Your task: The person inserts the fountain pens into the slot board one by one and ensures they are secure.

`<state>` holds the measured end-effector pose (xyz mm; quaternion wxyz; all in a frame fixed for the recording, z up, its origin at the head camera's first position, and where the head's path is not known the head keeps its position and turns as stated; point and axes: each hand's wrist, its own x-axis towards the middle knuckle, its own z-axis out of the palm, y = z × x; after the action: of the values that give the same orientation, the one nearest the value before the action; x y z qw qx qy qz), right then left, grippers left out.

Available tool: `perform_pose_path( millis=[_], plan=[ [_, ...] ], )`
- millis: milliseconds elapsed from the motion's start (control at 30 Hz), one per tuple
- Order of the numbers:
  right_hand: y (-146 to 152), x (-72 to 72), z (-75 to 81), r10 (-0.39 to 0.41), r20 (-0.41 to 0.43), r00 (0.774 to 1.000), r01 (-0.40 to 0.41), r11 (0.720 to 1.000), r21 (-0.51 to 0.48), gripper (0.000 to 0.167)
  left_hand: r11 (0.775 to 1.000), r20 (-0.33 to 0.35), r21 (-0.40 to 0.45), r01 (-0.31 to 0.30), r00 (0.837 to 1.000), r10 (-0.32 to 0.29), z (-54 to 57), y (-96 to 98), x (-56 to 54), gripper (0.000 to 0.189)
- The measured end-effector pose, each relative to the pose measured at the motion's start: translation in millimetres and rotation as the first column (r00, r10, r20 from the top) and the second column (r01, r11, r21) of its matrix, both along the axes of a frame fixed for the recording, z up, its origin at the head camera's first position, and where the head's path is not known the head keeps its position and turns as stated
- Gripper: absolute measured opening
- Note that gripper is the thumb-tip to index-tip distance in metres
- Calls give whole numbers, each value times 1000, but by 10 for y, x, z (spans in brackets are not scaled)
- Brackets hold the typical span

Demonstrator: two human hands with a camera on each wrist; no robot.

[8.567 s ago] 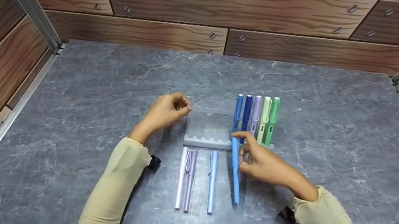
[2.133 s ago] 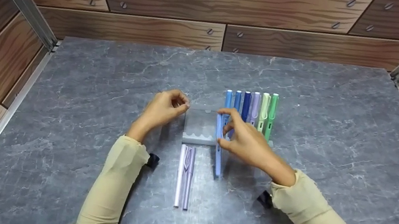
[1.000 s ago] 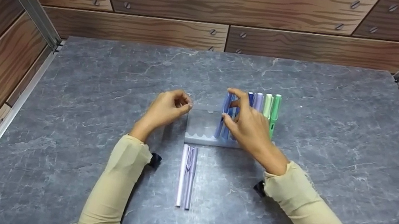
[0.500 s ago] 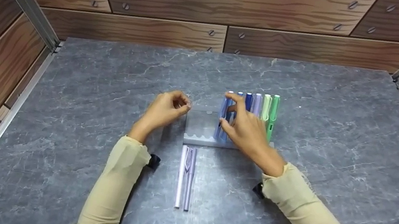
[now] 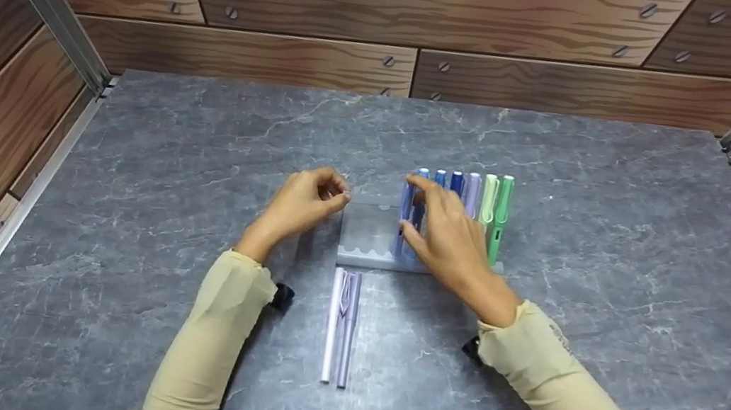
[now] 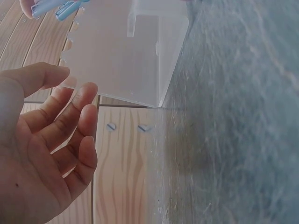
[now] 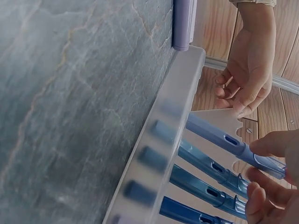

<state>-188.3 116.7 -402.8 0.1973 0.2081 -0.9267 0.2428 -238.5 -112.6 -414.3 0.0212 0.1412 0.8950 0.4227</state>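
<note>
A frosted plastic pen rack [image 5: 368, 260] with a scalloped edge stands on the table. At its back left corner my left hand [image 5: 303, 202] pinches the rack's edge between thumb and fingertips, as the right wrist view confirms. My right hand [image 5: 454, 242] holds a periwinkle pen [image 7: 217, 136] by its cap end, between thumb and fingers. This pen leans in the rack, its lower end behind the translucent front lip [image 7: 180, 88]. Immediately right of it a light blue pen [image 5: 424, 172] stands in the row, partly hidden by my right hand.
Farther right in the rack are mid-blue [image 5: 440, 175], dark blue [image 5: 457, 182], lilac [image 5: 472, 195], pale green [image 5: 488, 197] and green [image 5: 502, 210] pens. In front lie a pale pink-lilac pen [image 5: 330, 336] and a purple pen [image 5: 347, 345], side by side. Wood-patterned walls surround the table.
Earlier my right hand held a blue pen, which now stands in the rack. It then carried the periwinkle pen from the table up into the rack. My left hand stayed at the corner.
</note>
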Motion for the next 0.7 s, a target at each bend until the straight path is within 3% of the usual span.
perform_pose_path(
  millis=[400, 700],
  plan=[
    [44, -38, -8, 5, -37, 999, -5, 1000, -11, 64, 1000, 6, 3, -1, 1000, 1, 1, 2, -1, 13],
    [51, 75, 56, 63, 65, 996, -58, 996, -69, 59, 1000, 4, 2, -6, 1000, 6, 10, -2, -1, 13]
  ],
)
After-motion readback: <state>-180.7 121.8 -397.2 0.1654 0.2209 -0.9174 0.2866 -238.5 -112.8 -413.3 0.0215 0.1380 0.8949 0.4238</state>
